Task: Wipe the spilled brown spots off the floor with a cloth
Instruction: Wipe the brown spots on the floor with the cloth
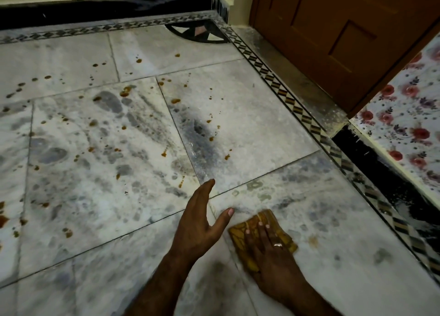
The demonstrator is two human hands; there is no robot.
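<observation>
Pressing the folded yellow patterned cloth [262, 234] flat to the white marble floor [238, 130], the right hand [271, 256] scrubs with straight fingers; the left hand [197, 223] hovers open, empty, perhaps for balance, with brown spots [123, 92] remaining.

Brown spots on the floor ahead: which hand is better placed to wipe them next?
Right. The right hand lies flat on the yellow cloth; the left hand is bare and open, holding nothing, though it lies nearer the closest brown spots.
</observation>
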